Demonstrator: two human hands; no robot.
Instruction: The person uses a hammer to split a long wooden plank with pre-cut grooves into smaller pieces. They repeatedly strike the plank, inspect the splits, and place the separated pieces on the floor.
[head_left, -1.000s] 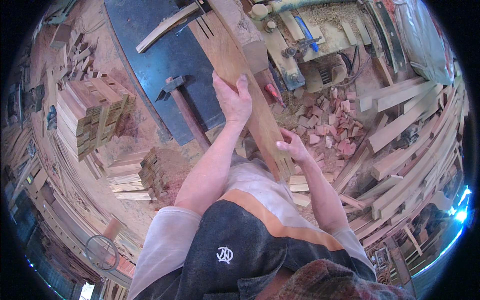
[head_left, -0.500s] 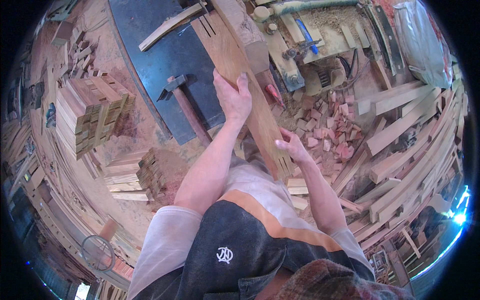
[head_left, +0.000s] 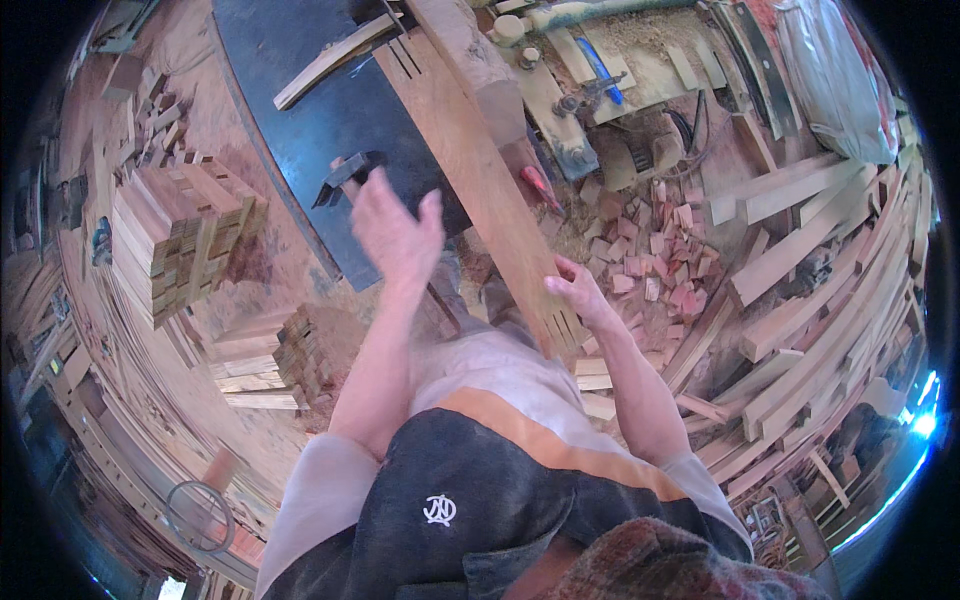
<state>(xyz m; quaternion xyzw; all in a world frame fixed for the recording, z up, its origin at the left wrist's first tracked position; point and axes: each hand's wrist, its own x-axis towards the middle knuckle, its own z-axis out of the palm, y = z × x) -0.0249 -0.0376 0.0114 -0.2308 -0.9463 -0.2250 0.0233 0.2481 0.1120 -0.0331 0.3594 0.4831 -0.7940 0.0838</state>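
Observation:
A long wooden board [head_left: 488, 190] with slots cut in both ends lies slanting, its far part over the dark metal table and its near end by my body. My right hand [head_left: 583, 293] grips the board's right edge near the close end, thumb on top. My left hand [head_left: 395, 232] is off the board, over the hammer's handle, thumb apart from the fingers and slightly smeared by motion. Beyond its fingertips shows the head of the hammer [head_left: 345, 178], lying on the table. Most of the handle is hidden under the hand.
A curved wood strip [head_left: 335, 62] lies on the dark metal table [head_left: 300, 130]. Right of the board are a machine [head_left: 560, 110], a red-handled tool [head_left: 538, 183] and a heap of offcuts [head_left: 645, 245]. Stacked pieces [head_left: 180, 235] stand left; long timbers [head_left: 830, 290] lie right.
My left hand has let go of the board and moved left and nearer, over the hammer. My right hand keeps its hold, and the board lies almost as before.

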